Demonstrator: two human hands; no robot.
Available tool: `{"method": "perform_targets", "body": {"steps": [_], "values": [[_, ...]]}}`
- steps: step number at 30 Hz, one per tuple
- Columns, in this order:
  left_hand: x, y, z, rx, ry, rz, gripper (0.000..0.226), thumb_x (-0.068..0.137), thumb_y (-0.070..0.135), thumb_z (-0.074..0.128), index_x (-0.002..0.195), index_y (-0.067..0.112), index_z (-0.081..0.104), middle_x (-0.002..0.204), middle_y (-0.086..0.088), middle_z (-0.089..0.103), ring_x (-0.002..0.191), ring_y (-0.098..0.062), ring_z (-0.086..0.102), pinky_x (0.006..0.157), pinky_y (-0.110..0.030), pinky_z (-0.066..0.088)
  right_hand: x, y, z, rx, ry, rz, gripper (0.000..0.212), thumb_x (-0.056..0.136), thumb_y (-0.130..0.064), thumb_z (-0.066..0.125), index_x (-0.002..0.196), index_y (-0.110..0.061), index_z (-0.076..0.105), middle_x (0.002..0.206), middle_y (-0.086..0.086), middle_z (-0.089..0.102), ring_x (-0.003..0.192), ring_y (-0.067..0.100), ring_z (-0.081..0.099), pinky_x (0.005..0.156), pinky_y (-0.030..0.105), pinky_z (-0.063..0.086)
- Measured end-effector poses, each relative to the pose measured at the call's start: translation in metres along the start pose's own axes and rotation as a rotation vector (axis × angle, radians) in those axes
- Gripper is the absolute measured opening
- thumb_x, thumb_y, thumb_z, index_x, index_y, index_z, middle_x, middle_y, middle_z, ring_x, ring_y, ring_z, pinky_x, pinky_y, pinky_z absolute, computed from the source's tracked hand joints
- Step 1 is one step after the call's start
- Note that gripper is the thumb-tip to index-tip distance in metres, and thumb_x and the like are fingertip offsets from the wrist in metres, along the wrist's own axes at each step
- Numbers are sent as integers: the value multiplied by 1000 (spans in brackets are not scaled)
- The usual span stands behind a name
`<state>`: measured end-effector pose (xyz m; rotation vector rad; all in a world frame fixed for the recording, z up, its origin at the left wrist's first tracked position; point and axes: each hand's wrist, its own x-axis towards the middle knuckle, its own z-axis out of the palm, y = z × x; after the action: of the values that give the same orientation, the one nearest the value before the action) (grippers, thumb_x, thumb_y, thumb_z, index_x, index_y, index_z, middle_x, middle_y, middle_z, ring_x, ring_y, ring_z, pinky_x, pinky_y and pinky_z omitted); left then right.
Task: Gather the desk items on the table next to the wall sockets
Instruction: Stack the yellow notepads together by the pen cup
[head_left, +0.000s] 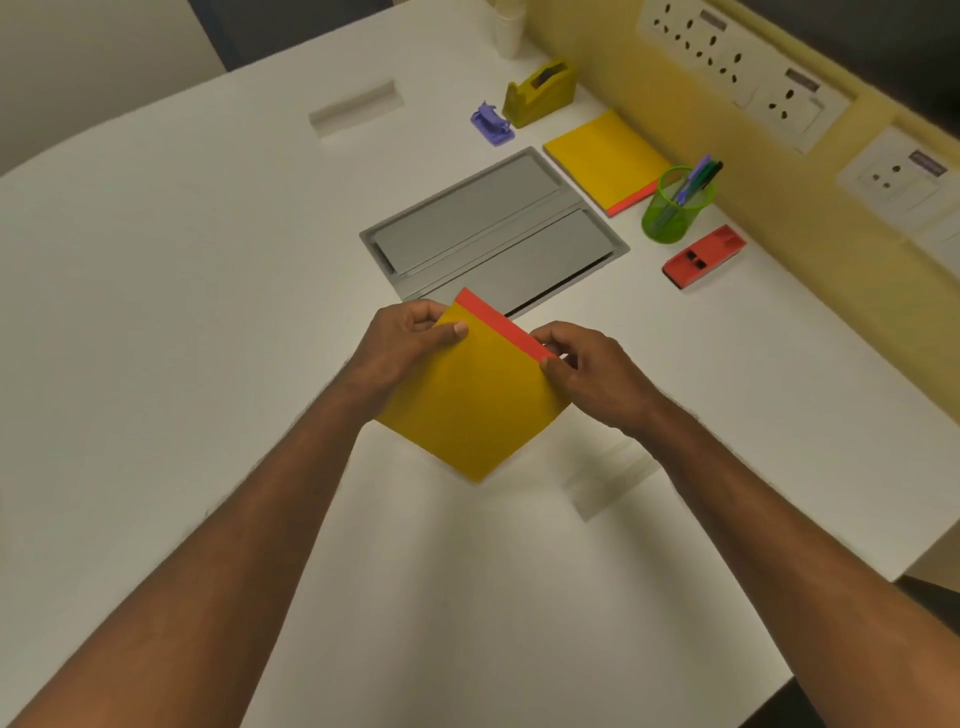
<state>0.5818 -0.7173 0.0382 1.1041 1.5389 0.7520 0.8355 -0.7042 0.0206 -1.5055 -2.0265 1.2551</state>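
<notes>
Last notepad held up, ready to join the rest

Left hand (410, 343) and right hand (587, 371) pinch the yellow notepad (472, 400) by its red-bound end above the table (156, 260), well short of the wall sockets (727, 62), probably to square it before placing.

Left arm: bare, reaching in from lower left, forearm angled up toward centre.
Left hand (410, 338): curled at the upper left corner of the pad (472, 410), thumb flat on top, fingers tucked behind the edge; grip closed on it.
Right arm: bare, reaching in from lower right, forearm angled up and left.
Right hand (587, 374): knuckles up, pinching the pad's right corner by the red strip, thumb on top, fingers bent behind.
Both hands: level with each other, apart, holding the pad raised over the counter (156, 312), tilted corner-down.
</notes>
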Motion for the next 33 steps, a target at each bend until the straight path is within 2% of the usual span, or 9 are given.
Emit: {"method": "perform_targets", "body": {"steps": [4,7,9,11,14,18,22,28,33], "values": [[16,-3,-1,35,79,-42,39,79,64,68,91,27,74,96,15,72,92,-16,67,71,-30,50,19,16,-19,107,21,23,30,106,-30,48,132,-22,59,123,-2,64,108,20,63,90,37,57],[26,-4,-6,5,183,-77,50,80,66,63,93,19,73,98,8,70,93,-17,65,73,-32,50,37,28,-35,279,60,35,27,105,-25,50,130,-19,61,122,1,66,111,21,64,92,39,56],[34,-2,-9,-96,244,-109,45,82,63,62,103,25,72,106,3,71,99,-22,67,79,-36,55,51,36,-45,392,90,48,25,104,-22,51,126,-21,62,122,2,68,112,19,65,91,36,56],[45,1,-10,-263,211,-139,57,85,61,58,122,18,66,115,-6,71,102,-27,69,83,-40,58,63,44,-53,488,128,65,23,104,-18,52,123,-26,63,121,0,70,111,17,67,90,32,56],[65,9,-1,-535,133,-165,48,96,53,51,127,20,63,113,-7,72,95,-23,72,78,-37,61,80,57,-61,647,205,117,25,103,-15,52,122,-25,65,115,-1,74,107,18,69,90,34,56],[96,22,26,-748,127,-183,33,99,39,53,125,22,65,122,-4,72,106,-23,70,85,-40,60,101,66,-63,912,315,210,27,101,-9,52,116,-26,67,108,-4,76,93,10,72,78,28,56],[134,35,63,-931,162,-230,30,100,22,56,129,17,59,126,-9,70,118,-27,65,99,-45,51,122,77,-59,1142,384,329,27,101,-7,52,112,-28,66,121,5,72,113,27,68,96,44,56],[204,46,105,-1047,184,-243,38,101,1,49,137,12,52,118,-14,67,107,-31,66,94,-50,51,156,95,-59,1334,478,404,35,102,-3,52,134,-13,59,129,9,67,118,28,65,89,34,56],[260,47,117,-1104,136,-156,24,101,-5,44,111,9,61,110,-16,68,101,-31,67,109,-52,43,192,111,-69,1399,519,414,35,101,0,51,133,-12,60,130,10,66,116,29,65,84,34,57]]}}
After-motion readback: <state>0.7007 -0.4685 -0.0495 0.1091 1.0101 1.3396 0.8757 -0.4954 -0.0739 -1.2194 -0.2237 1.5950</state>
